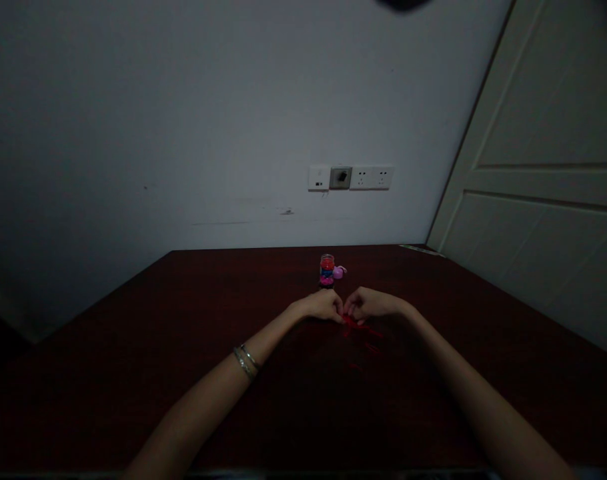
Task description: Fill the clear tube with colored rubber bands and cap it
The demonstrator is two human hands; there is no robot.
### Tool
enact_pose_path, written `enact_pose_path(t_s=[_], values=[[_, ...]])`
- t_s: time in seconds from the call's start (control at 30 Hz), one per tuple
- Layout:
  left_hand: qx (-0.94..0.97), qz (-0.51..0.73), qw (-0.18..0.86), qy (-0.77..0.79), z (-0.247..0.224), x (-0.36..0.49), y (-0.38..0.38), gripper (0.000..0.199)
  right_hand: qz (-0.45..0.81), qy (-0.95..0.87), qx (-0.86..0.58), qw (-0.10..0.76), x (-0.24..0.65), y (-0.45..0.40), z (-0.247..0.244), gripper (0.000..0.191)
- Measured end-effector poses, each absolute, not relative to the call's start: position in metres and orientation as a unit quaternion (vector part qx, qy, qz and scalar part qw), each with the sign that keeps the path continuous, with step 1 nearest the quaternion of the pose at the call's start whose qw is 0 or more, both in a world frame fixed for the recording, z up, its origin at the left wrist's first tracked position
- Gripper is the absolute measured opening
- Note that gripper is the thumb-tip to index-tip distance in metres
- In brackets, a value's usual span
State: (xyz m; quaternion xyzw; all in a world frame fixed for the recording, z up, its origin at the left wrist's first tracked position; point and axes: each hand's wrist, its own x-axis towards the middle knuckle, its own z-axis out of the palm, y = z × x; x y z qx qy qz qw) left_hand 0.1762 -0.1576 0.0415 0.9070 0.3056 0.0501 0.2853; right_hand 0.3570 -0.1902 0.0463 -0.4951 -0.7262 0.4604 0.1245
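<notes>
Close together near the middle of the dark red table, both hands pinch at thin red strands (356, 325). My left hand (326, 305) is closed, its thumb and fingertips on the red material. Facing it, my right hand (368, 304) has its fingertips pressed on the same material. Loose red strands trail to the right and toward me on the tabletop. Just behind my left hand stands an open clear jar (327, 270) with red, blue and pink contents. A small pink-purple lid (338, 273) rests at the jar's right side.
The dark red table (223, 287) meets a pale wall (233, 133) at the back. Wall sockets (371, 177) are above it. A panelled door (548, 200) rises along the right side, and a thin strip (421, 250) lies at the back right edge.
</notes>
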Motion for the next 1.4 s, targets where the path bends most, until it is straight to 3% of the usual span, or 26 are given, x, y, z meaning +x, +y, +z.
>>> enact_pose_path(t_s=[0.1,0.43,0.6,0.8,1.13,1.4], values=[[0.909,0.048,0.288,0.298,0.042,0.177,-0.159,0.009,0.447,-0.740,-0.490,0.114,0.359,-0.188,0.045,0.029],[0.911,0.030,0.310,0.271,0.059,0.161,-0.147,0.015,0.425,-0.761,-0.479,0.100,0.358,-0.188,0.045,0.025],[0.896,0.153,0.318,0.270,0.098,0.139,-0.128,0.016,0.426,-0.767,-0.472,0.092,0.358,-0.185,0.042,0.027],[0.863,0.313,0.253,0.305,0.141,0.141,-0.103,0.023,0.412,-0.770,-0.480,0.084,0.356,-0.187,0.044,0.025],[0.913,0.194,0.194,0.302,0.148,0.161,-0.084,0.016,0.396,-0.779,-0.480,0.079,0.354,-0.190,0.047,0.024],[0.917,0.188,0.196,0.292,0.145,0.159,-0.086,0.023,0.403,-0.781,-0.471,0.084,0.355,-0.188,0.044,0.023]])
